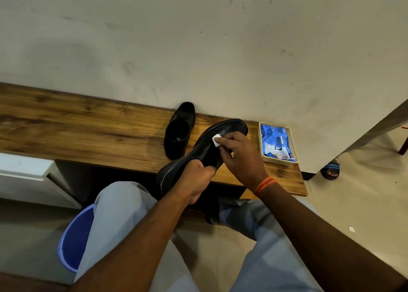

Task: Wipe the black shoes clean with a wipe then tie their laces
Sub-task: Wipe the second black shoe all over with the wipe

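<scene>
My left hand (195,181) grips one black shoe (223,132) by its heel end and holds it tilted over the front edge of the wooden table (88,132), sole side turned toward me. My right hand (242,157) pinches a small white wipe (216,140) and presses it against the shoe near the toe. The second black shoe (180,130) stands upright on the table just to the left, its toe against the wall. No laces show on either shoe.
A cream tray (262,152) with a blue wipes packet (276,142) sits at the table's right end. A blue bucket (75,241) stands on the floor by my left knee. A white drawer unit (26,172) is at left. Someone's sandalled foot (330,171) shows at right.
</scene>
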